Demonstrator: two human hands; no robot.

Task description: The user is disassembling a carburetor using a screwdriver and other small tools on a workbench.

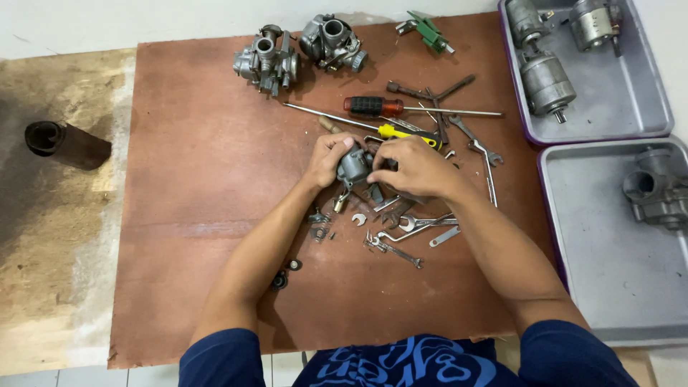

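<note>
My left hand (327, 158) and my right hand (416, 167) both grip a small grey metal carburetor body (353, 164) just above the middle of a brown board (208, 179). The left fingers wrap its left side. The right hand covers its right side, fingertips on top. Under and around the hands lie several spanners (419, 223) and small loose parts (319, 224).
Two more carburetors (267, 60) (330, 41) sit at the board's far edge. A red-handled screwdriver (373, 106), a yellow-handled one (405, 133) and a green tool (428, 31) lie beyond the hands. Two grey trays (616, 93) (609, 272) at the right hold metal parts. A dark cylinder (64, 143) lies at the left.
</note>
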